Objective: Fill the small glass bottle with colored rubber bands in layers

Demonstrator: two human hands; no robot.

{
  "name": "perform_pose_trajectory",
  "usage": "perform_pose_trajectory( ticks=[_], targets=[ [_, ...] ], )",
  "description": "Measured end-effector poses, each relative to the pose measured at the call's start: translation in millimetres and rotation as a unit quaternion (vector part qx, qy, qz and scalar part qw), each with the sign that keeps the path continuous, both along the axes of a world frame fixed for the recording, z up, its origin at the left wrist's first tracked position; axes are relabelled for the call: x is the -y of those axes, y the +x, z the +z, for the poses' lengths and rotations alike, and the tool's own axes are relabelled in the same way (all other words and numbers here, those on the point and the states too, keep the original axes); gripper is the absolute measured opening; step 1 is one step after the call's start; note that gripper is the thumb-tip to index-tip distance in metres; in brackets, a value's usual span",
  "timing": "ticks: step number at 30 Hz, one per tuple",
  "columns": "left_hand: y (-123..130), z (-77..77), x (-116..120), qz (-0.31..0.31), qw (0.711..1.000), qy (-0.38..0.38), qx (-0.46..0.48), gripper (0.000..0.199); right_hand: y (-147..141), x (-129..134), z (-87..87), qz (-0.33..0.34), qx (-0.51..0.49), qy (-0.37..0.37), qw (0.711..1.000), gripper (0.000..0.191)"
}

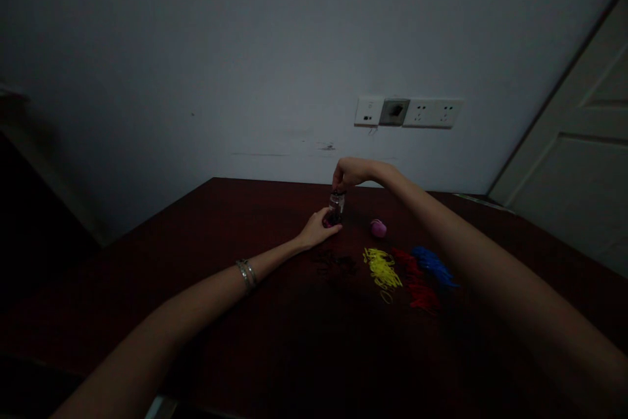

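A small clear jar [336,204] with something dark pink at its bottom stands on the dark red table. My left hand [318,230] is wrapped round its lower part from the left. Above the jar's mouth, my right hand [347,173] points down with its fingers pinched together; what they hold, if anything, is too small to make out. A pink lidlike object [378,228] lies to the right of the jar. Nearer to me are piles of yellow bands [383,268], red bands [417,282] and blue bands [434,265]. Dark bands [336,263] lie left of the yellow ones.
The dark red table [235,223] reaches back to a pale wall. Wall sockets [409,112] are above its back edge on the right. A white door [579,125] stands at the far right. My right forearm passes above the table beside the blue pile.
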State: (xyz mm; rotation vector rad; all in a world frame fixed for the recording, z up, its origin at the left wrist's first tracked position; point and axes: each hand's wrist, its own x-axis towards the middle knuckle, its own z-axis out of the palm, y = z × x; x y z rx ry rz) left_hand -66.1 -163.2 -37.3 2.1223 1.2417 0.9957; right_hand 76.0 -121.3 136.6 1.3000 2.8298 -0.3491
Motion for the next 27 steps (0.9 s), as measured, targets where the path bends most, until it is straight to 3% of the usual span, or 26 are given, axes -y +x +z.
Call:
perform_pose_trajectory(
  ticks=[8,12,16,19,23,27],
  targets=[
    [1.3,3.1,1.2,0.010,0.998,-0.026,0.053,0.062,4.7,5.0,5.9,-0.005,-0.050,-0.003,0.999,0.023],
    [-11.8,10.5,-0.7,0.018,0.997,-0.022,0.076,0.049,22.0,20.4,2.2,0.002,-0.093,0.023,0.995,0.020],
    [-36.8,26.3,1.1,0.004,1.000,-0.005,-0.008,0.030,37.4,51.7,-19.8,0.017,-0.090,-0.033,0.995,0.019],
    [-50.8,39.8,10.3,-0.075,0.989,0.010,-0.128,0.025,40.4,76.6,-46.5,0.034,-0.052,-0.089,0.994,0.023],
    [-52.1,52.0,32.1,-0.183,0.957,0.016,-0.226,0.039,38.5,96.6,-79.3,0.035,-0.021,-0.108,0.993,0.033],
    [-41.6,51.8,50.5,-0.247,0.932,0.005,-0.263,0.052,35.3,103.1,-95.8,0.048,-0.022,-0.114,0.992,0.041]
  ],
)
